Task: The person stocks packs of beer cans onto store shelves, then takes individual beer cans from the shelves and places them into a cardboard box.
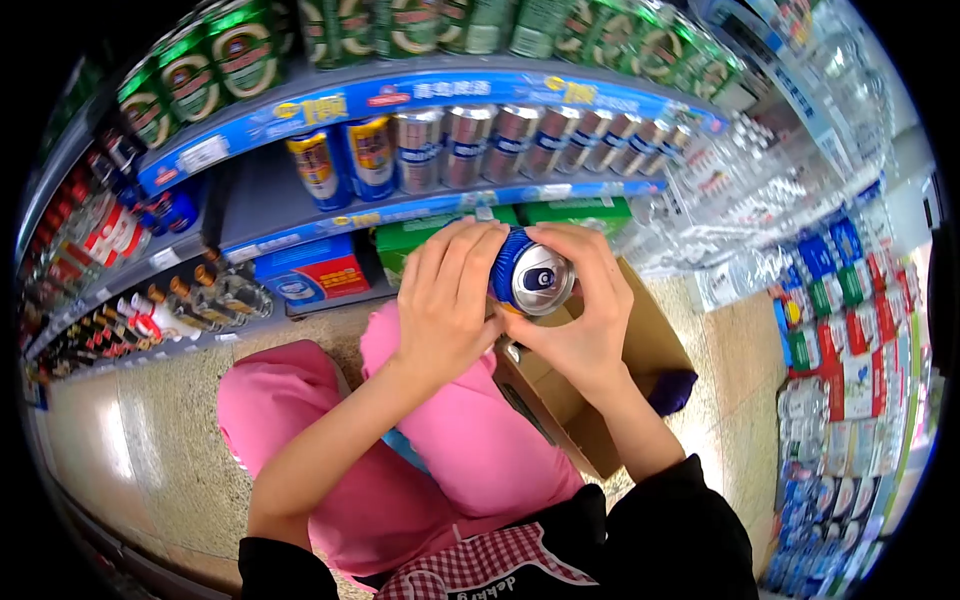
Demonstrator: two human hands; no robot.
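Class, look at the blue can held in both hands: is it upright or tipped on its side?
Tipped: the can lies sideways, its silver end facing the camera.

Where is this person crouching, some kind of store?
Most likely a supermarket drinks aisle. Long shelves with blue price strips hold rows of silver cans and green cans. Both hands grip a blue aluminium can above an open brown cardboard box.

Left hand [447, 300] and right hand [580, 310] raised together; fingers curled, grip closed.
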